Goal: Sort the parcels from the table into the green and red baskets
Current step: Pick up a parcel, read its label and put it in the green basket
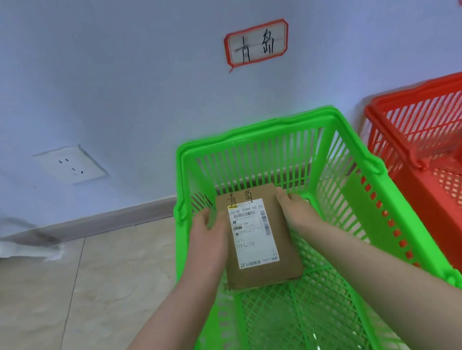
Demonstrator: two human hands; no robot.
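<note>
Two hands (207,233) hold parcel (263,272) marked 青岛

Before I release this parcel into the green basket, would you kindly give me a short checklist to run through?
1. Grip: left hand and right hand hold the parcel by its long sides: ok.
2. Position: parcel is inside the green basket's rim: ok.
3. Destination: handwriting on the parcel matches the wall sign above this basket: ok.
4. Landing spot: no other parcel shows in the basket; directly under the parcel: cannot tell.
5. Parcel already resting on the basket's bottom: cannot tell.
6. Clearance: red basket stands apart at the right, out of the way: ok.
</note>
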